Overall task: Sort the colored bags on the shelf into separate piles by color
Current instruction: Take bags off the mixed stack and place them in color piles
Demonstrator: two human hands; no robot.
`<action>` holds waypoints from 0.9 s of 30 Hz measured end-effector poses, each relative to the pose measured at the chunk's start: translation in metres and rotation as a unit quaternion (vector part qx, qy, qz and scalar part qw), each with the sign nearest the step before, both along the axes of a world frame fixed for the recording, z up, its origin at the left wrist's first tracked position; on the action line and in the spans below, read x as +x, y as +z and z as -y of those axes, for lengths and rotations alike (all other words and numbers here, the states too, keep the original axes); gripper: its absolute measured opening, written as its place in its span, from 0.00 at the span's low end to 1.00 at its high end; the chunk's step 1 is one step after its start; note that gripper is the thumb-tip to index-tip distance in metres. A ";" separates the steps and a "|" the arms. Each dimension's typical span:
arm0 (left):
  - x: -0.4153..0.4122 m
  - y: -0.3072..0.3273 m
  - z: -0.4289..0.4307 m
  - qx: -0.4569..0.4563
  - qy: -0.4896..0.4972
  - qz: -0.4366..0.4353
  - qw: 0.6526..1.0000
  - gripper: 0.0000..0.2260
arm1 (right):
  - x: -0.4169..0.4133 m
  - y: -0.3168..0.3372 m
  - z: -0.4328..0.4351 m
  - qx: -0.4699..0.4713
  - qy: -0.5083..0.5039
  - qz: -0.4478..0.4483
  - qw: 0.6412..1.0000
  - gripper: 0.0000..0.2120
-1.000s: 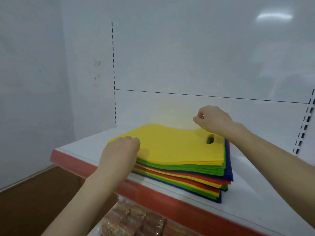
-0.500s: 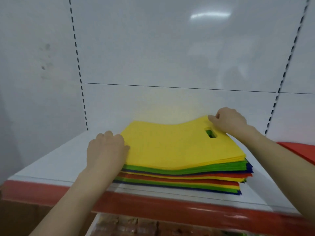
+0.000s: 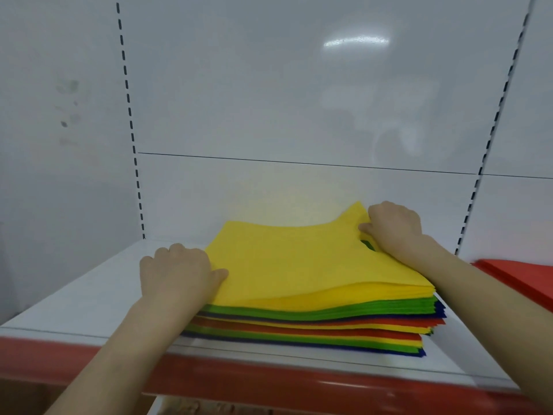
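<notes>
With my left hand pinching the near-left edge and my right hand pinching the far corner by the handle slot, I'm lifting the yellow bags off the mixed stack on the shelf, and next, I judge, they need carrying clear together to a pile of their own.

Left hand and right hand, both bare. The forearms behind them are likewise bare as far as they show, with slim wrists and rounded knuckles.

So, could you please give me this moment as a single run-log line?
yellow bags: top of stack, corner raised | left hand: grips left edge | right hand: pinches raised corner | red pile: right, apart
</notes>
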State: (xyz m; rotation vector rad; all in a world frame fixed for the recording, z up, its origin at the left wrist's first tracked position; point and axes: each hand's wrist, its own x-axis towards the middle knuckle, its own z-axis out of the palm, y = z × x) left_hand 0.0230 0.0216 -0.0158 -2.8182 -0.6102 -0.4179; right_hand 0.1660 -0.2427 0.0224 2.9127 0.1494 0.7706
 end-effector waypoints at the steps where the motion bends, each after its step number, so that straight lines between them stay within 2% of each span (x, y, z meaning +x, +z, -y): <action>1: -0.001 0.000 -0.001 -0.007 0.000 0.000 1.000 0.24 | 0.000 0.000 -0.001 -0.018 0.005 0.012 1.000 0.13; 4: -0.004 -0.002 -0.002 -0.009 -0.002 0.002 1.000 0.23 | -0.003 0.001 -0.004 -0.044 0.029 0.049 0.997 0.13; 7: -0.011 -0.003 0.000 -0.011 -0.009 0.036 0.999 0.20 | -0.006 0.003 -0.004 -0.040 0.038 0.073 0.996 0.17; 11: -0.015 -0.007 -0.001 -0.013 -0.057 0.144 0.988 0.11 | -0.010 0.006 -0.005 -0.008 0.069 0.111 0.991 0.14; 12: -0.015 -0.009 -0.004 -0.012 -0.089 0.173 0.981 0.15 | -0.011 0.007 -0.005 0.008 0.073 0.115 0.991 0.14; 14: -0.021 -0.010 -0.010 -0.015 -0.124 0.203 0.971 0.28 | -0.012 0.009 -0.005 0.067 0.086 0.116 0.987 0.14; 15: -0.019 -0.014 -0.016 -0.032 -0.135 0.223 0.965 0.30 | -0.013 0.010 -0.005 0.105 0.097 0.115 0.983 0.14; 17: -0.021 -0.018 -0.020 -0.031 -0.129 0.244 0.961 0.25 | -0.018 0.014 -0.004 0.192 0.120 0.112 0.967 0.14; 21: -0.036 -0.019 -0.023 -0.089 -0.115 0.277 0.950 0.14 | -0.033 0.021 -0.001 0.343 0.154 0.129 0.918 0.15; 24: -0.040 -0.026 -0.023 -0.137 -0.115 0.339 0.924 0.11 | -0.048 0.021 0.006 0.403 0.163 0.146 0.889 0.15; 27: -0.051 -0.024 -0.010 -0.165 -0.153 0.357 0.907 0.10 | -0.064 0.015 0.020 0.433 0.146 0.167 0.874 0.15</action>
